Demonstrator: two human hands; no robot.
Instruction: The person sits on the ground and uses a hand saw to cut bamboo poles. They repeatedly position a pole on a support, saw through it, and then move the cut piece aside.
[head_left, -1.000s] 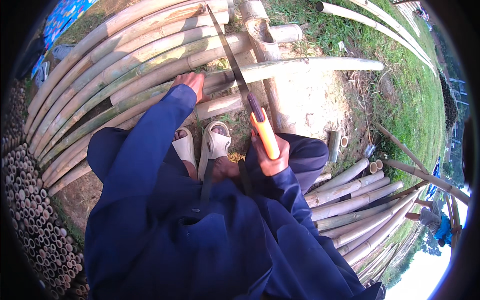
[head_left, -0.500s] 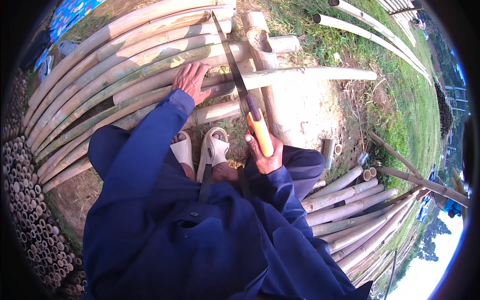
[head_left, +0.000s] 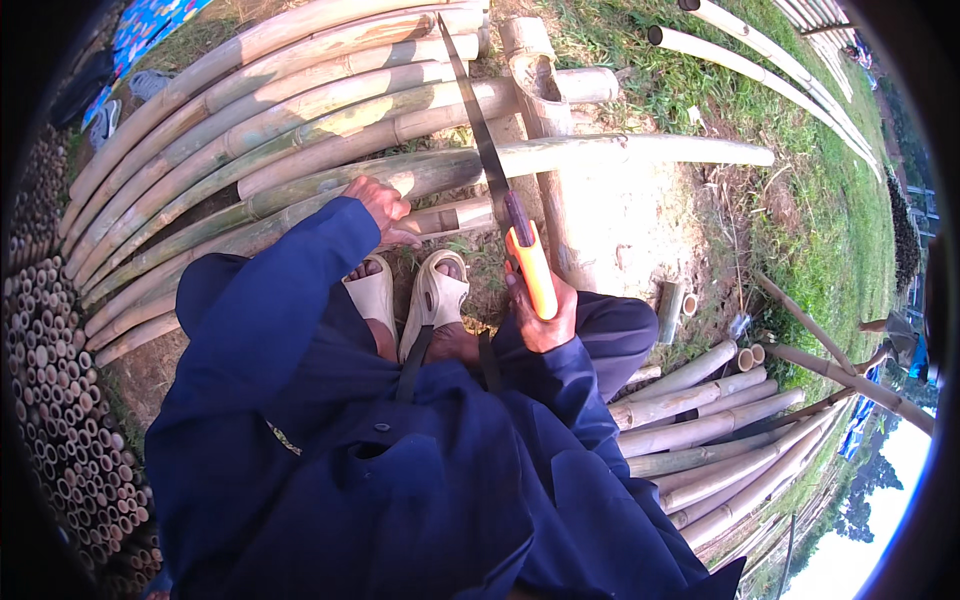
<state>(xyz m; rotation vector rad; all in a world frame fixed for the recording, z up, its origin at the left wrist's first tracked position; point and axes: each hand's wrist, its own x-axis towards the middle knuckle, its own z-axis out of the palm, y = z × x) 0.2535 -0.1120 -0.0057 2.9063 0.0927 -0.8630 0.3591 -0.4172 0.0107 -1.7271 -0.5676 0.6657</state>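
My right hand [head_left: 545, 310] grips the orange handle of a handsaw [head_left: 535, 275]. Its long dark blade points up and away from me, passing over a long bamboo pole [head_left: 640, 150]. Farther left, my left hand [head_left: 380, 207] is at the near side of that pole, fingers curled against it and thumb held lower. The fingers partly hide the contact. The pole crosses in front of my sandalled feet and over an upright bamboo post [head_left: 560, 220]. A shorter bamboo piece [head_left: 455, 217] lies just below it.
Several long bamboo poles [head_left: 260, 100] lie side by side at the left. Stacked cut bamboo ends [head_left: 75, 400] fill the lower left. More poles [head_left: 700, 400] lie at my right, near crossed bamboo supports [head_left: 850, 380]. A notched bamboo post [head_left: 535, 75] stands ahead.
My left hand has drawn back toward me along the pole, and its spread fingers have curled. My right hand still holds the saw. The whole view has shifted slightly.
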